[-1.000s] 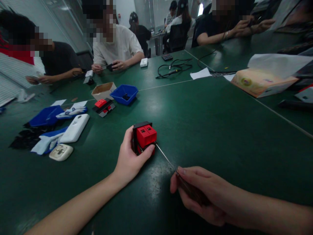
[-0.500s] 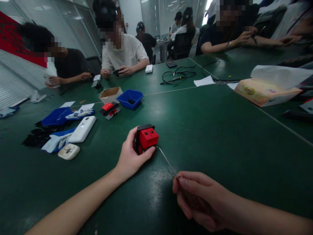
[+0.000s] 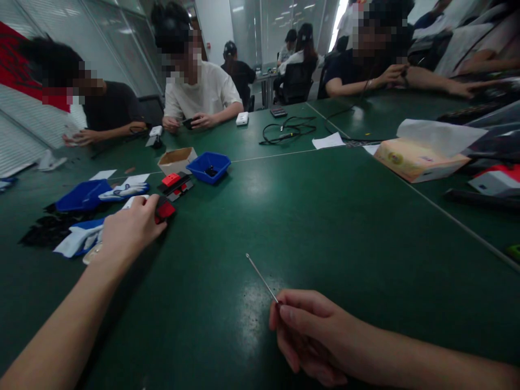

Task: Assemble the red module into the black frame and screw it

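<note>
"What sort of surface and room?"

"A broad, dark green table [image 3: 252, 216], with a dull sheen, thin pale seam lines and a scuffed patch at near centre. Behind it, a glass partition [image 3: 247, 38]; at far left, window blinds [image 3: 14, 132] and a red banner [image 3: 24, 62]."

"And company?"

"At least seven people besides the camera wearer. Across the table, a person in a white T-shirt [image 3: 211, 92] and, further left, a person in a dark T-shirt [image 3: 111, 105], both bent forward."

"Now the wearer's own hands?"

"Two. Towards the left of the table, the left hand [image 3: 134, 225], with thumb and fingers clamped on one red-and-black socket module [image 3: 164, 211], partly hidden by the grip. Lifted or resting on the table: impossible to tell. Just beyond, one similar red-and-black unit [image 3: 175, 186]. At lower right, the right hand [image 3: 311, 330], with fingers closed together around one screwdriver [image 3: 261, 276]: handle mostly hidden, bare metal shaft slanting away to the left, tip well apart from the module."

"And the count elsewhere?"

"Two blue trays [image 3: 83, 196], the further one with small dark pieces inside. Just beside that one, one open cardboard box [image 3: 168, 167]. Two blue-and-white gloves [image 3: 127, 191]. Four slips of white paper [image 3: 328, 141]. One looped black cable [image 3: 290, 139]. On the right, one tissue pack [image 3: 418, 161]."
</note>
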Demonstrator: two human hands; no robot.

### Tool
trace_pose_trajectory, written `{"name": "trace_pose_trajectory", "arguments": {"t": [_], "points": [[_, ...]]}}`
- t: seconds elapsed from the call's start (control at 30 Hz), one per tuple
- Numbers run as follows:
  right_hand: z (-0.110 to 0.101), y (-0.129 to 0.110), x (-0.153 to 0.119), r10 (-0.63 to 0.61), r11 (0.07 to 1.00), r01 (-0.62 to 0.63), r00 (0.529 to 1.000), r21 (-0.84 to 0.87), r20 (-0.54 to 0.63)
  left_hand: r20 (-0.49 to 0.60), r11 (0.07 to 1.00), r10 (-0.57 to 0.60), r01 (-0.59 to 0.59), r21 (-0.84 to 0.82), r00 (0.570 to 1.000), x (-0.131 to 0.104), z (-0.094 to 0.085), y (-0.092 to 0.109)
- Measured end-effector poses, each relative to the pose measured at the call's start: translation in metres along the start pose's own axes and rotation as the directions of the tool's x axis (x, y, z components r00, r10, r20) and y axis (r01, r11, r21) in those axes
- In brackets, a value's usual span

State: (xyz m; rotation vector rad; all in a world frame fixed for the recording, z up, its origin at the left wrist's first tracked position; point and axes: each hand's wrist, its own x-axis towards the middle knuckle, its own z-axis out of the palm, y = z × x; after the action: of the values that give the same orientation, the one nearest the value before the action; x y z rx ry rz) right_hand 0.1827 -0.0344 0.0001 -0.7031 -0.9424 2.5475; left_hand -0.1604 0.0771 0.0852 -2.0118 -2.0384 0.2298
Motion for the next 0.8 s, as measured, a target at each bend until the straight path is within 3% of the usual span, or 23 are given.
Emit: {"name": "trace_pose_trajectory", "arguments": {"t": [0.13,0.3,0.53,0.8], "points": [[-0.001,0.000,0.000,0.005,1.000,-0.006,1.000,0.016,0.016,0.036,0.995,-0.102,0.101,0.019,0.994,0.001,0.002,-0.010],[-0.004,-0.001,0.000,0.001,1.000,-0.001,1.000,0.014,0.027,0.018,0.997,-0.071,0.070,0.025,0.997,-0.001,0.008,-0.010],[-0.004,0.001,-0.001,-0.031,1.000,0.031,0.998,0.001,0.047,0.095,0.994,-0.102,0.098,0.037,0.990,0.005,0.002,0.000],[-0.003,-0.003,0.000,-0.066,0.996,0.069,0.996,-0.049,0.055,0.032,0.992,-0.097,0.094,0.089,0.995,0.006,0.011,-0.005]]}}
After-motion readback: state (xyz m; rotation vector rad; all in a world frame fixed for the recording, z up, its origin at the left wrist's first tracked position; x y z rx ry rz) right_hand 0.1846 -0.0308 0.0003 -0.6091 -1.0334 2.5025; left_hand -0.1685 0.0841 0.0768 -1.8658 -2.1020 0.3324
